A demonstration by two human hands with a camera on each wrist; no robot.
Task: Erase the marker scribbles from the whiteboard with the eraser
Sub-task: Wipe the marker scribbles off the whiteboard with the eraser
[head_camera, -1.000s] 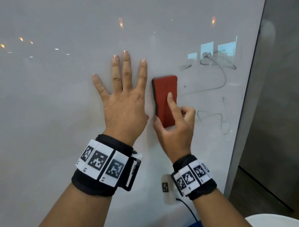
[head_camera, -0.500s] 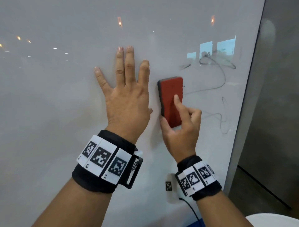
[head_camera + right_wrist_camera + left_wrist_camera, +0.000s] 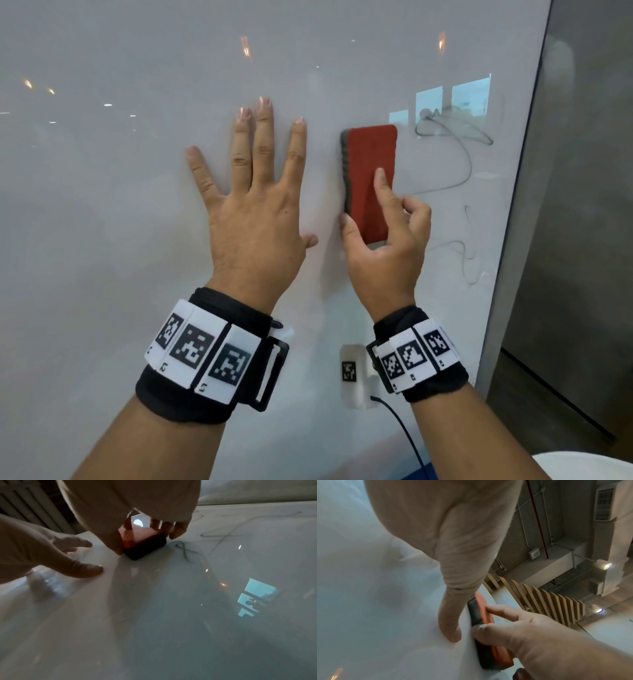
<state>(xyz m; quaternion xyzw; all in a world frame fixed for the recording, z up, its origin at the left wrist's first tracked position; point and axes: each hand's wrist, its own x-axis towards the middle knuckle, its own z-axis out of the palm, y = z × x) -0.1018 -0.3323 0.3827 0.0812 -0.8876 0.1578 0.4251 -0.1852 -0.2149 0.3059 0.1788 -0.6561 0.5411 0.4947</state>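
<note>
A red eraser (image 3: 368, 164) with a dark felt side lies flat against the whiteboard (image 3: 102, 222). My right hand (image 3: 383, 246) grips it, thumb on its left edge, index finger on its red back, other fingers curled at its right edge. Black marker scribbles (image 3: 459, 137) loop across the board just right of the eraser, with more scribbles (image 3: 469, 253) lower down. My left hand (image 3: 253, 205) rests flat on the board left of the eraser, fingers spread. The left wrist view shows the eraser (image 3: 486, 616) edge-on; the right wrist view shows the eraser (image 3: 144, 540) beside the scribbles (image 3: 185, 550).
The board's right edge (image 3: 513, 222) runs down close to the scribbles, with a dark wall beyond it. A small white tagged device (image 3: 352, 373) with a black cable sits on the board below my right wrist.
My right hand slid the eraser to the right and slightly up the board, wiping off the short mark left of the upper scribbles. My left hand shifted a little rightward, still flat.
</note>
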